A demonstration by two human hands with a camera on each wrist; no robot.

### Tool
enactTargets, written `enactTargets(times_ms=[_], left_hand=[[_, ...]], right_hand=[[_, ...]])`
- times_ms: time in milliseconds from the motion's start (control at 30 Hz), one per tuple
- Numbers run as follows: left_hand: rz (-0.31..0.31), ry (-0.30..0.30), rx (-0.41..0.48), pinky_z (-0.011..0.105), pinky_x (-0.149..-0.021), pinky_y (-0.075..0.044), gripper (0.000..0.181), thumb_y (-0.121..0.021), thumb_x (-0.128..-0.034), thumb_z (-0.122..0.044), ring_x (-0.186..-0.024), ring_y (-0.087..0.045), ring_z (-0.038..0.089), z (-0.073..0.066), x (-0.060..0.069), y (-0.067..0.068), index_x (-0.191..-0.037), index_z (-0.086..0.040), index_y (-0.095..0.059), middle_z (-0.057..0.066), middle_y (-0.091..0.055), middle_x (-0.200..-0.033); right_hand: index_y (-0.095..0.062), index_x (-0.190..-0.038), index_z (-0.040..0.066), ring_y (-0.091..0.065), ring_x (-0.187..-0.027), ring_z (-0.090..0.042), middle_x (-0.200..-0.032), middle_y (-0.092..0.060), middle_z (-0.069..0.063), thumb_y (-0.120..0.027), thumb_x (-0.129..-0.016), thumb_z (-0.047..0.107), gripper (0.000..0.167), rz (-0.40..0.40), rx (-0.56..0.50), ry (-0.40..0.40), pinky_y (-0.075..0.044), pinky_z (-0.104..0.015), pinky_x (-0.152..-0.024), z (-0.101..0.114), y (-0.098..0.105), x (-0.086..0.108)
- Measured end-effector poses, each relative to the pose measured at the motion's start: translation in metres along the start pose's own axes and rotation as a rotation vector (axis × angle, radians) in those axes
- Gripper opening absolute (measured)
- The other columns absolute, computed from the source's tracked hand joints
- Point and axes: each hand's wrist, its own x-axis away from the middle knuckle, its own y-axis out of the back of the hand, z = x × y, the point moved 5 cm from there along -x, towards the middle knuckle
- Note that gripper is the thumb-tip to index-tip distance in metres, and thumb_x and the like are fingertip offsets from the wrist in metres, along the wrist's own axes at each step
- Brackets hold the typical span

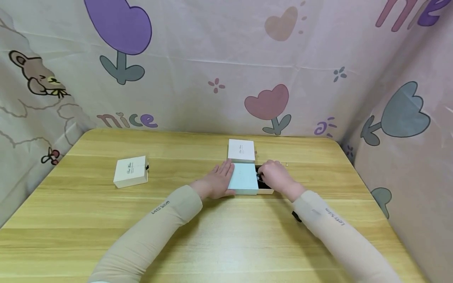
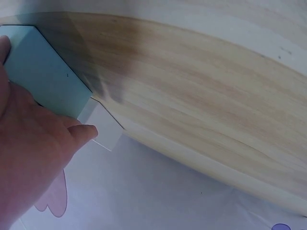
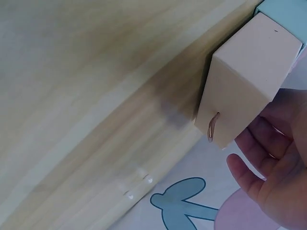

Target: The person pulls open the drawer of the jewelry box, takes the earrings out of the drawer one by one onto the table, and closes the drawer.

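Observation:
My left hand point(image 1: 219, 181) lies with straight fingers against the left side of a light-blue slide-out box point(image 1: 243, 177). In the left wrist view, its cover point(image 2: 45, 72) is beside the fingers. A cream drawer point(image 1: 266, 191) with a dark inside sticks out of the cover's right end; the right wrist view shows its ribbon loop point(image 3: 213, 127). My right hand point(image 1: 277, 175) reaches over the drawer with curled fingers. It appears to pinch a small beaded piece like a bracelet point(image 1: 258, 177), mostly hidden by the fingers and drawer.
A white lettered box point(image 1: 241, 150) stands just behind the blue one. Another white box point(image 1: 131, 171) with a black tab sits at the left. Two tiny shiny pieces point(image 3: 147, 178) lie near the table's far edge. A small black item point(image 1: 296, 216) shows beside the right sleeve.

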Motion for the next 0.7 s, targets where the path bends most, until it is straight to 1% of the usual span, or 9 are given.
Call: enactTargets(times_ms=[100,200,267,367,467,567,633,700], left_hand=[[0.001,-0.003,-0.001,0.044,-0.119,-0.011,0.087,-0.04,-0.0945,-0.053,-0.146,0.002,0.031,0.0,0.001,0.001,-0.149,0.003,-0.002,0.02,0.008,-0.156],[0.003,-0.004,-0.005,0.044,-0.119,-0.011,0.087,-0.04,-0.0946,-0.053,-0.146,0.002,0.031,0.0,0.001,0.001,-0.149,0.003,-0.001,0.02,0.008,-0.156],[0.003,-0.004,-0.002,0.044,-0.119,-0.011,0.087,-0.04,-0.0945,-0.053,-0.146,0.002,0.031,0.0,0.002,0.001,-0.149,0.003,-0.001,0.02,0.009,-0.156],[0.003,-0.002,-0.001,0.044,-0.119,-0.011,0.088,-0.04,-0.0943,-0.053,-0.146,0.003,0.031,0.0,0.001,0.001,-0.149,0.003,-0.001,0.02,0.009,-0.156],[0.0,0.001,0.002,0.044,-0.119,-0.011,0.088,-0.041,-0.0941,-0.053,-0.146,0.003,0.03,0.0,0.001,0.0,-0.149,0.003,-0.001,0.02,0.009,-0.156],[0.0,0.002,0.0,0.044,-0.119,-0.011,0.088,-0.041,-0.0941,-0.054,-0.146,0.002,0.03,0.0,0.001,0.0,-0.149,0.003,-0.001,0.02,0.009,-0.156],[0.0,0.001,-0.001,0.044,-0.119,-0.011,0.088,-0.04,-0.0941,-0.054,-0.146,0.002,0.03,0.0,0.001,0.0,-0.149,0.003,-0.001,0.02,0.009,-0.156],[0.001,0.0,-0.002,0.044,-0.118,-0.011,0.088,-0.04,-0.0943,-0.054,-0.146,0.002,0.03,0.0,0.001,-0.001,-0.149,0.003,-0.001,0.02,0.009,-0.156]], right_hand=[[-0.073,-0.077,0.006,-0.061,-0.075,-0.024,-0.078,-0.071,-0.006,-0.061,-0.078,-0.005,0.017,0.002,0.001,0.008,-0.052,-0.047,-0.075,0.0,0.0,-0.002],[-0.074,-0.078,0.005,-0.063,-0.079,-0.025,-0.081,-0.072,-0.008,-0.061,-0.077,-0.005,0.016,0.007,-0.038,0.005,-0.052,-0.046,-0.078,-0.002,0.001,-0.003],[-0.074,-0.08,0.002,-0.062,-0.081,-0.026,-0.083,-0.072,-0.01,-0.06,-0.076,-0.005,0.016,0.014,-0.093,-0.019,-0.052,-0.044,-0.08,-0.005,0.005,-0.003],[-0.073,-0.086,-0.002,-0.062,-0.085,-0.027,-0.087,-0.072,-0.013,-0.06,-0.077,-0.004,0.016,0.009,-0.179,-0.094,-0.052,-0.043,-0.083,-0.015,0.017,-0.003],[-0.07,-0.093,-0.004,-0.062,-0.087,-0.029,-0.092,-0.071,-0.017,-0.06,-0.08,-0.001,0.017,0.012,-0.248,-0.197,-0.052,-0.043,-0.084,-0.032,0.031,-0.003],[-0.067,-0.1,-0.007,-0.063,-0.089,-0.031,-0.097,-0.069,-0.021,-0.058,-0.084,0.003,0.021,0.029,-0.28,-0.282,-0.052,-0.044,-0.085,-0.055,0.04,-0.001],[-0.066,-0.103,-0.008,-0.064,-0.09,-0.033,-0.101,-0.067,-0.024,-0.056,-0.086,0.004,0.023,0.046,-0.298,-0.336,-0.052,-0.045,-0.085,-0.07,0.041,0.001],[-0.065,-0.104,-0.009,-0.063,-0.091,-0.036,-0.103,-0.066,-0.026,-0.054,-0.087,0.005,0.024,0.054,-0.295,-0.373,-0.051,-0.047,-0.085,-0.084,0.04,0.004]])
